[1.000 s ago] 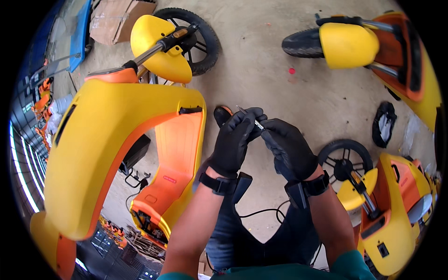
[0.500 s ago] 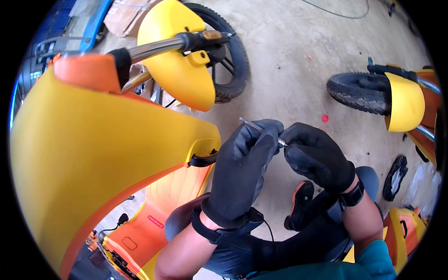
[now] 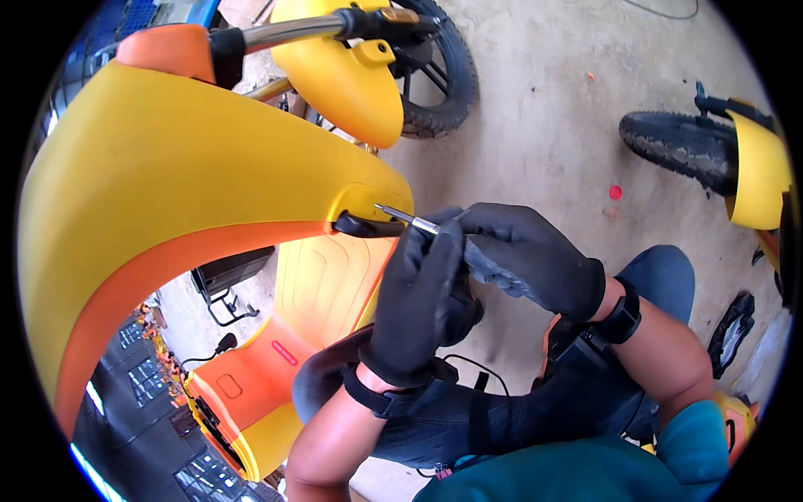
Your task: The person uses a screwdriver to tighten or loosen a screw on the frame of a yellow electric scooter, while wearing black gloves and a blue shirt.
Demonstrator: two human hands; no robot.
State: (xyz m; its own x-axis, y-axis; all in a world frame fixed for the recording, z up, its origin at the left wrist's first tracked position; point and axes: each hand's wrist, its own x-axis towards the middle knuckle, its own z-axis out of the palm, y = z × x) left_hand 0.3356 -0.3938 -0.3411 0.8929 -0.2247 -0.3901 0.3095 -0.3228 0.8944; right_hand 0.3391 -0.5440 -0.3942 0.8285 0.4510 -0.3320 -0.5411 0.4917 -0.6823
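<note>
Both of my hands wear black gloves and meet in front of the scooter's yellow body panel. My left hand is closed around a slim metal screwdriver bit with a shiny silver collar; its thin tip points left, out past the fingers. My right hand is closed too, its fingertips pressed against the left hand at the bit's rear end. What the right fingers grip is hidden between the hands. Just beyond the bit's tip lies the black handle in the panel's edge.
The scooter's front wheel and yellow fender stand at the upper left. An orange seat is below the panel. Another yellow scooter's wheel is at the right. A red cap and black plastic wrapping lie on the concrete floor.
Both hands have moved left and closer together, toward the panel's handle. More of the bit, with its silver collar, now sticks out on the left side of my left hand.
</note>
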